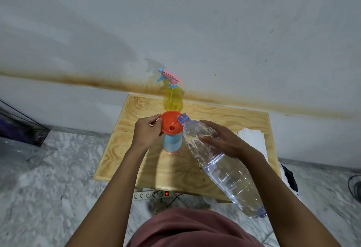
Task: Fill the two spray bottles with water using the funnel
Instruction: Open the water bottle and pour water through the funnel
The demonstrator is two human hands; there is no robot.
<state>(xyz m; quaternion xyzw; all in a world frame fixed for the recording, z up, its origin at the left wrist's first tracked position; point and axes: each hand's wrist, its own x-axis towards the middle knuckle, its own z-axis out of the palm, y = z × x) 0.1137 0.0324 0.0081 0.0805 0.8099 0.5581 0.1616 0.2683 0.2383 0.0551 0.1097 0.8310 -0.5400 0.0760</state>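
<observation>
An orange funnel (170, 122) sits in the neck of a light blue spray bottle (172, 143) near the middle of the wooden table (224, 118). My left hand (146, 131) grips the funnel's left rim. My right hand (224, 141) holds a large clear water bottle (222, 165), tilted with its open mouth over the funnel's right edge. A yellow spray bottle (173, 100) with its pink and blue trigger head on stands upright at the table's far edge by the wall.
A stack of white sheets (254, 139) lies on the table's right side. A white power strip (150, 195) with a lit red switch lies on the marble floor under the table's near edge. Dark objects sit far left.
</observation>
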